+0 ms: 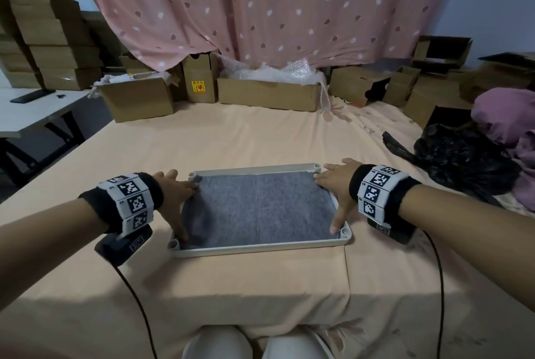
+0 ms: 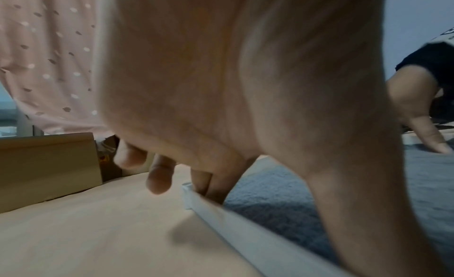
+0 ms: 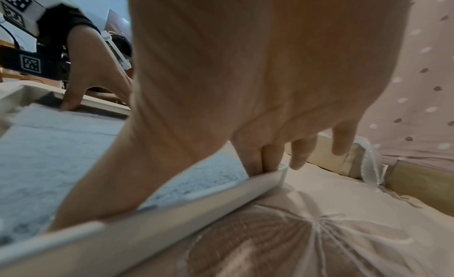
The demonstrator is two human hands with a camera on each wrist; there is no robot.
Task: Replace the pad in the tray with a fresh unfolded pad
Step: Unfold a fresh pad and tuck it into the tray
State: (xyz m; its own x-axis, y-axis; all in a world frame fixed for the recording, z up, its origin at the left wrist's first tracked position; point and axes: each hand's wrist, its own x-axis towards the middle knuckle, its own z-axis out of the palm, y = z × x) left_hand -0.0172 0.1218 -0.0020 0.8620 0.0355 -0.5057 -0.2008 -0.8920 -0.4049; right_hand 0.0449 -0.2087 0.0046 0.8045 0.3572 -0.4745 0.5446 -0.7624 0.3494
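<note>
A white tray (image 1: 260, 250) lies on the peach bedsheet in front of me, and a grey pad (image 1: 260, 208) is spread flat inside it. My left hand (image 1: 179, 205) presses the pad's left edge with fingers spread, thumb at the near-left corner and fingertips at the far-left corner. My right hand (image 1: 335, 199) mirrors it on the right edge. In the left wrist view the fingers (image 2: 211, 186) push down inside the tray rim (image 2: 245, 228) beside the pad (image 2: 282, 199). In the right wrist view two fingers (image 3: 260, 157) press at the rim's (image 3: 172, 213) far corner.
Open cardboard boxes (image 1: 266, 92) line the far side of the bed under a pink dotted curtain (image 1: 260, 11). A black plastic bag (image 1: 463, 156) and purple cloth (image 1: 509, 118) lie to the right. A white desk (image 1: 34, 109) and stacked boxes (image 1: 43, 25) stand at the left.
</note>
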